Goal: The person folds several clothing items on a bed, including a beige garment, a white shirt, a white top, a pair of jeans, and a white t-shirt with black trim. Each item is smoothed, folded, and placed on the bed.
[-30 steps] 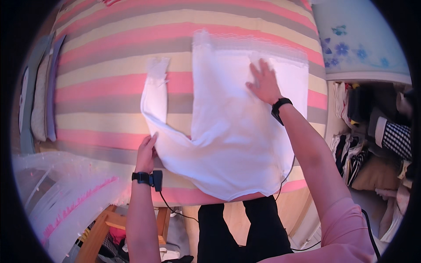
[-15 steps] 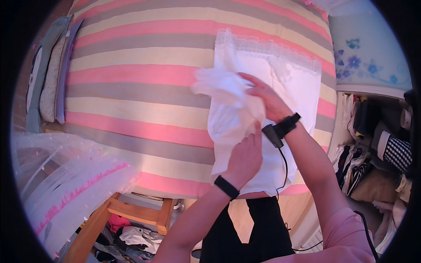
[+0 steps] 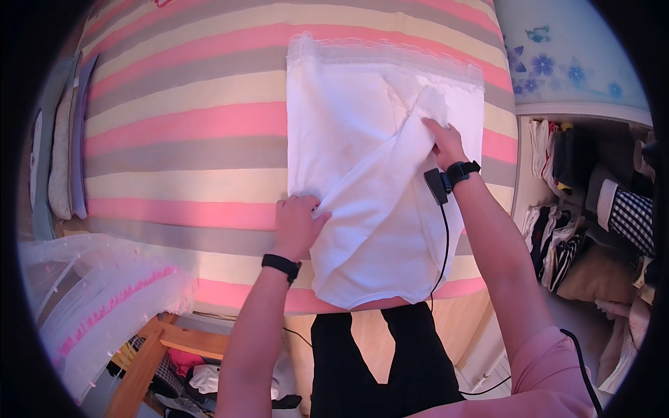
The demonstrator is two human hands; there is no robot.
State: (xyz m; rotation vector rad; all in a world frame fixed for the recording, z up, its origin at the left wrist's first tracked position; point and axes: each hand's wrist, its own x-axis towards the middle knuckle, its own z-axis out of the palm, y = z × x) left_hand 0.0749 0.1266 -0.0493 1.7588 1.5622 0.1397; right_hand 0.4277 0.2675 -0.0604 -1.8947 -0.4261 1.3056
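Observation:
A white garment with a lace-trimmed far edge lies spread on the striped bed. My left hand is closed on its left edge, fingers bent over the cloth and thumb to the right. A fold of the same cloth is pinched between the thumb and fingers of my right hand, near the garment's upper right. Diagonal creases run through the fabric from one hand to the other. What kind of garment it is I cannot tell. Both wrists wear black bands, and a small black device with a cable sits at the right one.
The bed has a pink, grey and cream striped sheet. Cushions stand along its left side, with white netting below them. A wooden frame stands at lower left. Open shelves of folded clothes are on the right.
My hands have moved apart, the left one leftward to the garment's edge. The bunched white cloth that was lifted now lies flatter, stretched between both hands. The view has shifted slightly.

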